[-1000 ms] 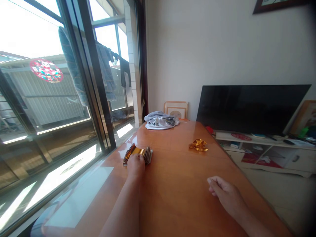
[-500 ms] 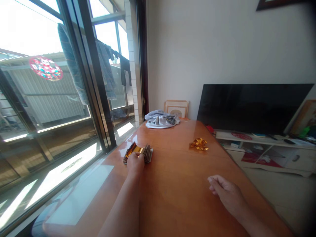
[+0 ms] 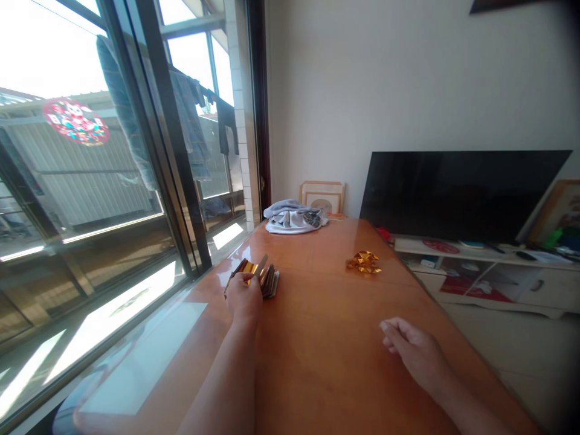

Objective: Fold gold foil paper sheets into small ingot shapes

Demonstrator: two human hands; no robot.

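My left hand (image 3: 243,297) pinches a strip of gold foil (image 3: 248,269) at the near end of a stack of folded metallic foil strips (image 3: 270,281). The stack lies on a polished orange-brown wooden table (image 3: 317,368), partly hidden by my fingers. My right hand (image 3: 411,349) rests low over the table's right side, relaxed and holding nothing. The closest thing ahead of it is a crumpled gold foil bow (image 3: 364,262), well apart from both hands.
A grey cloth bundle (image 3: 294,219) lies at the table's far end, with framed pictures (image 3: 322,197) behind it. A large window (image 3: 104,181) runs along the left edge. A black television screen (image 3: 457,194) stands on a white cabinet (image 3: 484,257) to the right.
My left hand has lifted and tilted up a foil strip from the stack. The view has shifted slightly, while my right hand stays nearly still.
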